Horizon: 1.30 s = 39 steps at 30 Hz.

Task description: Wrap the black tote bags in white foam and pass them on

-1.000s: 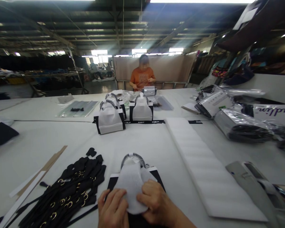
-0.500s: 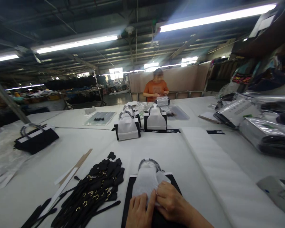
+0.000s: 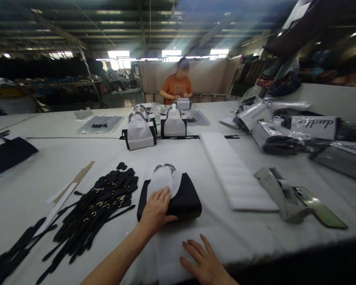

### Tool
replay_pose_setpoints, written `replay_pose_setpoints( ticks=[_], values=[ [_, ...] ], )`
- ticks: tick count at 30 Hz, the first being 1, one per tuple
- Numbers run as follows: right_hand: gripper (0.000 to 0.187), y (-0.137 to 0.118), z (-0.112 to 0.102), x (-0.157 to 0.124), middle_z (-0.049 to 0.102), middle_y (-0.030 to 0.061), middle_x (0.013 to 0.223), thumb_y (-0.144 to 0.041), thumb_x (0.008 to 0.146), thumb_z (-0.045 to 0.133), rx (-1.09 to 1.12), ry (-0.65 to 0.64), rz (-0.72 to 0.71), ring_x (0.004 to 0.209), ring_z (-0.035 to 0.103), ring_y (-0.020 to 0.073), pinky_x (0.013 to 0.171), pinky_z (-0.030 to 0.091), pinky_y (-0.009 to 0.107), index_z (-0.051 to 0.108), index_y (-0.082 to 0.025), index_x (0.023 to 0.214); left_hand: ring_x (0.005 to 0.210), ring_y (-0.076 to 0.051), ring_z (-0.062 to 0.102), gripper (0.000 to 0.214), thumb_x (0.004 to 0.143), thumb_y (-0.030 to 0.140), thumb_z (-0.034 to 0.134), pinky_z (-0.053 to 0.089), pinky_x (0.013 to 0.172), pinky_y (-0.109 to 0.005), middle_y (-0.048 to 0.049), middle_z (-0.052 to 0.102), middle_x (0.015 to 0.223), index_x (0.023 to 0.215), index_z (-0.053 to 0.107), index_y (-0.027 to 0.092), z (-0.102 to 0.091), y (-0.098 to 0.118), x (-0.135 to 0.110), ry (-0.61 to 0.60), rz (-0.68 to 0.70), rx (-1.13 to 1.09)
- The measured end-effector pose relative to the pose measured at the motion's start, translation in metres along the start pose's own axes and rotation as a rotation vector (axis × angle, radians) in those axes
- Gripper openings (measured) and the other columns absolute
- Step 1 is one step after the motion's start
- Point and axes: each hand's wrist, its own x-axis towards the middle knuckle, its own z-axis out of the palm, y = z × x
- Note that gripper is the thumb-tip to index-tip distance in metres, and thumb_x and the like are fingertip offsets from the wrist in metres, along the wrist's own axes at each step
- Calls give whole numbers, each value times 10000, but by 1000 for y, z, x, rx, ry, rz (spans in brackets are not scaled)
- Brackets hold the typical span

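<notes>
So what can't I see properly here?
Head view: white wrapping directly under the left fingers, which hide it.
Head view: the leftmost black bag, whose end the picture's left edge cuts off.
Head view: whether the black strip runs on beneath the foam sheet, which hides that.

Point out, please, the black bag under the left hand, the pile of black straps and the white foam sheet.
Black bag (image 3: 186,196): head view, on its bare black panel.
Pile of black straps (image 3: 100,209): head view, middle of the heap.
White foam sheet (image 3: 235,174): head view, middle of its top face.
</notes>
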Motion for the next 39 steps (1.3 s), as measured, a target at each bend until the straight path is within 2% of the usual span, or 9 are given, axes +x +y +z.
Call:
replay_pose_setpoints(
  ticks=[3,6,9,13,18,21,24,32,39],
  values=[
    [687,-4,27,0,480,190,1363,-311,725,701,-129,33,98,1182,486,365,974,326,651,419,-252,1348,1217,-322,472,801,591,421,819,415,1008,-468,-166,466,1395,1253,471,132,-3,8,-2,-16,9,75],
    [511,-2,36,7,574,132,1273,-219,789,629,-284,134,65,1101,548,300,924,421,505,480,-271,1275,1245,-363,444,904,573,413,829,424,983,-515,-169,396,1450,1337,411,172,-3,20,-5,-32,29,184],
    [332,-1,37,14,647,90,1121,-260,781,644,-339,275,34,957,593,273,799,462,402,568,-268,1104,1246,-408,428,967,588,343,818,425,946,-582,-157,388,1456,1408,324,215,2,34,-4,-33,15,290],
    [225,-5,20,34,622,23,774,-147,737,661,-316,383,189,701,562,204,616,411,310,582,-230,931,1155,-419,489,887,643,168,743,441,892,-608,-138,500,1346,1418,318,225,2,47,6,-23,-43,359],
    [177,-9,-6,58,580,6,720,-79,744,678,-321,253,241,634,541,175,560,387,293,550,-191,792,1169,-399,489,749,750,134,638,448,880,-606,-149,441,1402,1412,324,292,-1,47,2,-1,2,370],
    [219,-9,-3,59,595,4,720,-188,714,758,-308,88,224,613,567,188,513,384,290,562,-193,811,1232,-402,454,667,836,143,543,429,908,-618,-138,367,1468,1410,296,377,10,40,-14,97,89,398],
    [157,-12,2,58,612,21,737,-125,761,685,-326,-39,207,600,590,190,477,371,278,586,-188,865,1231,-400,468,658,869,166,510,430,905,-625,-158,444,1406,1418,244,414,23,35,-25,166,145,423],
    [153,-34,-43,84,610,67,836,-39,845,476,-312,-136,107,669,597,201,481,429,290,578,-129,916,1205,-394,492,616,901,150,426,444,882,-611,-168,457,1382,1419,230,420,25,25,-5,147,109,444],
    [136,-65,-55,65,590,66,841,-59,859,454,-288,-208,33,676,579,207,464,412,295,563,-139,854,1248,-395,438,600,918,135,336,409,904,-621,-148,413,1416,1417,215,447,24,20,1,70,83,356]
  ],
)
